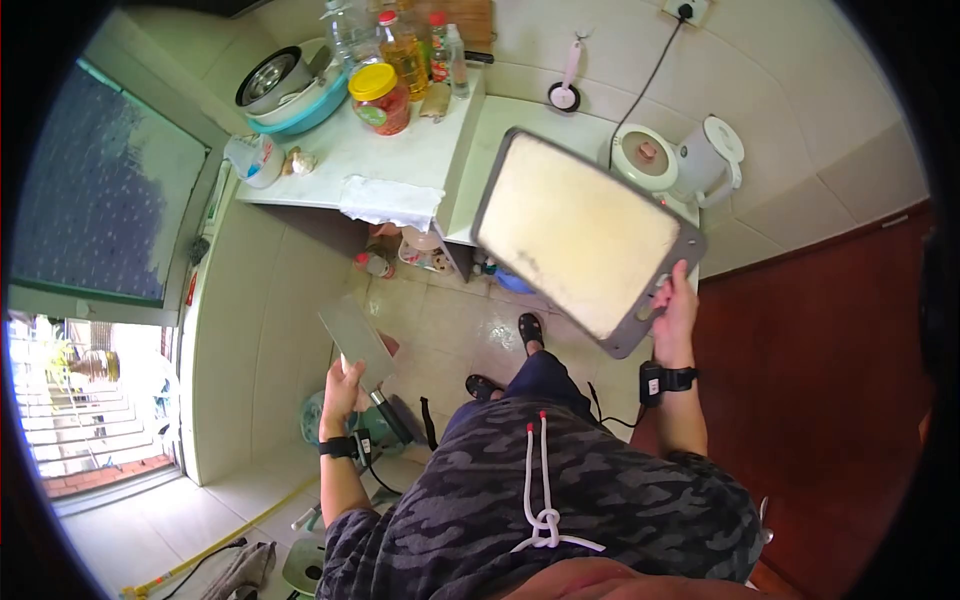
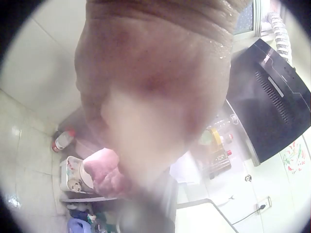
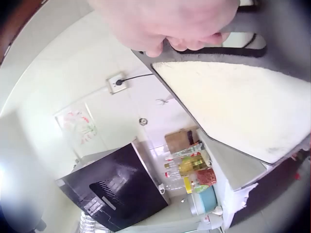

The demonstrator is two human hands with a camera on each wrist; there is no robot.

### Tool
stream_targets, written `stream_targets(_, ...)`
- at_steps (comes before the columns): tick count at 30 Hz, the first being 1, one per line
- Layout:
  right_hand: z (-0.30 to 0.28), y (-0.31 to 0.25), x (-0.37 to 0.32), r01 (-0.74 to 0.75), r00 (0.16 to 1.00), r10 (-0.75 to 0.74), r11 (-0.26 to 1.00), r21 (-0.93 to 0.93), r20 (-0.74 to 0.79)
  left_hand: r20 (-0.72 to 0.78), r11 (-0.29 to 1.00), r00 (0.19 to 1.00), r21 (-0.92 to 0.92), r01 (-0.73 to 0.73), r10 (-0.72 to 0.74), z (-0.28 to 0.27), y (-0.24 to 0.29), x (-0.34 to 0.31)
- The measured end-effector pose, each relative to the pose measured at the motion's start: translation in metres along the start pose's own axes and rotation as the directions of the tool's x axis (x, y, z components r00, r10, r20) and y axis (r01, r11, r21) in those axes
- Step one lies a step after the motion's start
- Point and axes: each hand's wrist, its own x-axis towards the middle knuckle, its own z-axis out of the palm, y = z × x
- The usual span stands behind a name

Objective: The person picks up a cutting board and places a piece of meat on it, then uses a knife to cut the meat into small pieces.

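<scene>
My right hand (image 1: 676, 312) grips the slotted end of a cutting board (image 1: 580, 235) with a cream face and dark grey rim, held tilted in the air. In the right wrist view, the fingers (image 3: 192, 43) curl through the board's handle slot. At lower left in the head view, my left hand (image 1: 343, 392) holds a broad-bladed knife (image 1: 357, 338) by its blade, its dark handle pointing down toward my body. A pinkish piece (image 2: 106, 172) shows beyond the blurred left hand (image 2: 155, 73) in the left wrist view; what it is, I cannot tell.
A white counter (image 1: 330, 170) bears a yellow-lidded jar (image 1: 380, 98), bottles and stacked basins (image 1: 300, 105). A rice cooker (image 1: 645, 158) and kettle (image 1: 708, 160) stand at the right. Below are the tiled floor (image 1: 450, 320) and a bottle (image 1: 375, 265); a red-brown door (image 1: 800, 400) stands right.
</scene>
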Motion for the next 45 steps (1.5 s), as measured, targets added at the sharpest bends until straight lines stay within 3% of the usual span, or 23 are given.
stream_targets(5,-0.015,0.063,0.014,-0.373,0.921,0.358,0.923,0.093,0.152,0.026,0.996,0.999,0.084,0.029,-0.031,0.03,0.012,-0.007)
stream_targets(11,-0.055,0.137,0.048,-0.607,0.792,0.55,0.759,0.236,0.266,0.074,0.989,0.994,0.13,0.076,-0.086,0.067,0.03,-0.014)
stream_targets(15,-0.07,0.164,0.056,-0.646,0.761,0.576,0.715,0.267,0.298,0.152,0.982,0.973,0.097,0.161,-0.175,0.099,0.055,-0.018)
stream_targets(19,-0.075,0.183,0.069,-0.675,0.738,0.624,0.678,0.292,0.257,0.181,0.983,0.971,0.13,0.132,-0.155,0.126,0.055,-0.008)
stream_targets(21,-0.076,0.184,0.081,-0.665,0.747,0.618,0.692,0.282,0.246,0.207,0.985,0.976,0.166,0.037,-0.072,0.136,0.048,-0.002)
stream_targets(23,-0.068,0.172,0.096,-0.609,0.785,0.561,0.776,0.164,0.264,0.246,0.985,0.961,0.147,0.092,-0.127,0.152,0.066,-0.003)
stream_targets(25,-0.062,0.164,0.109,-0.583,0.803,0.531,0.794,0.171,0.271,0.29,0.98,0.94,0.128,0.15,-0.182,0.171,0.071,0.003)
stream_targets(31,-0.057,0.176,0.128,-0.515,0.854,0.52,0.835,0.195,0.027,0.289,0.993,0.956,-0.088,0.082,-0.053,0.232,0.027,0.066)
stream_targets(34,-0.048,0.167,0.127,-0.526,0.823,0.559,0.818,0.233,-0.105,0.338,0.984,0.938,-0.13,0.123,-0.073,0.278,0.033,0.093)
stream_targets(38,-0.045,0.161,0.128,-0.54,0.815,0.574,0.804,0.25,-0.084,0.409,0.961,0.911,-0.231,0.15,-0.044,0.334,0.063,0.117)
stream_targets(41,-0.047,0.163,0.128,-0.541,0.818,0.572,0.801,0.258,-0.059,0.511,0.904,0.856,-0.399,0.157,0.077,0.36,0.078,0.13)
stream_targets(45,-0.055,0.174,0.137,-0.565,0.798,0.598,0.786,0.25,-0.076,0.583,0.944,0.812,-0.248,0.217,-0.034,0.359,0.053,0.168)
